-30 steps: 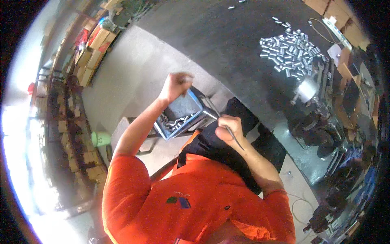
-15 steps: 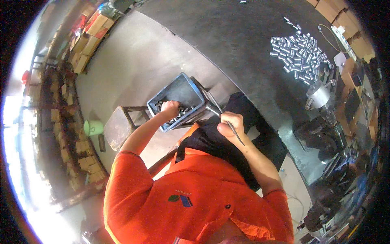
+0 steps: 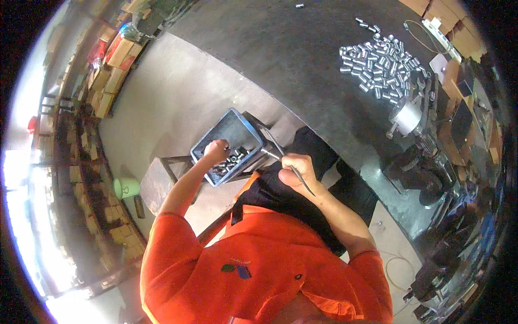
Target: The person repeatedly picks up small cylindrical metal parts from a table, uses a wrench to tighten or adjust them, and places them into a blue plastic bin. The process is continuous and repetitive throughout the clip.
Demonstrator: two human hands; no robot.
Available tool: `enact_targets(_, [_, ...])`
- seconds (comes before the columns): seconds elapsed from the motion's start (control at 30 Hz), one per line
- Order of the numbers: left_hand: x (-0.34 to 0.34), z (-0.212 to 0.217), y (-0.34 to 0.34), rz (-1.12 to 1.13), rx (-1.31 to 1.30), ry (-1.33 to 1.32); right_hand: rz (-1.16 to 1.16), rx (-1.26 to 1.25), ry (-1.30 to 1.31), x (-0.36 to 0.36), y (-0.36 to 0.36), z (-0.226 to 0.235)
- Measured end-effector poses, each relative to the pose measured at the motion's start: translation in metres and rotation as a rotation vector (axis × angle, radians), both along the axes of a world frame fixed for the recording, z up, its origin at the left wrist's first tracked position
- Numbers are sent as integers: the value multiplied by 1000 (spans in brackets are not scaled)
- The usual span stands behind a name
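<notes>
My left hand [image 3: 217,150] is inside the blue plastic bin [image 3: 209,131], fingers pinched together over a pile of small metal sleeves [image 3: 236,157]. A dark bit shows at its fingertips, too small to make out. To the right of the bin, my right hand [image 3: 298,170] is closed around a thin metal rod-like tool [image 3: 305,184], whose tail sticks out below the fist toward my wrist. A slim bar [image 3: 274,141] and a short shiny cylindrical piece [image 3: 271,154] project from the far side of that fist; how they join is hidden by my fingers.
A dark worktable [image 3: 270,51] spans the far right, bearing a heap of shiny metal sleeves [image 3: 380,67] and a machine with a silver cylinder [image 3: 406,115]. Left of the bin stands a stool [image 3: 156,181], with a green bucket [image 3: 127,187] beyond. Shelves with cartons [image 3: 114,78] line the left.
My left hand has risen slightly off the sleeves, exposing more of them. The right hand still grips the tool. The whole view has shifted a little, moving the table items leftward.
</notes>
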State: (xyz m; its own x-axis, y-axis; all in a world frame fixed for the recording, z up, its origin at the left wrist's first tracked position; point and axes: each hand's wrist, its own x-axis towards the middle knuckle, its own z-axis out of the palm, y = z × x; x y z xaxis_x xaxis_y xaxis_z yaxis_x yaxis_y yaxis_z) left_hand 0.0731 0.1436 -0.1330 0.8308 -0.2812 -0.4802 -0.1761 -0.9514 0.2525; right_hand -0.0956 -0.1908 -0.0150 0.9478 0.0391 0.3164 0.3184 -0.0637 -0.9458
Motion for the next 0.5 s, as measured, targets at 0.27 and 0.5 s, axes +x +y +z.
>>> enact_targets(0.27, [-45,158,-106,550,-1169,694,-19,-14,39,-3,0,3])
enact_targets(0.5, [-63,161,-133,518,-1304,869,-51,-32,6,-2,-5,7])
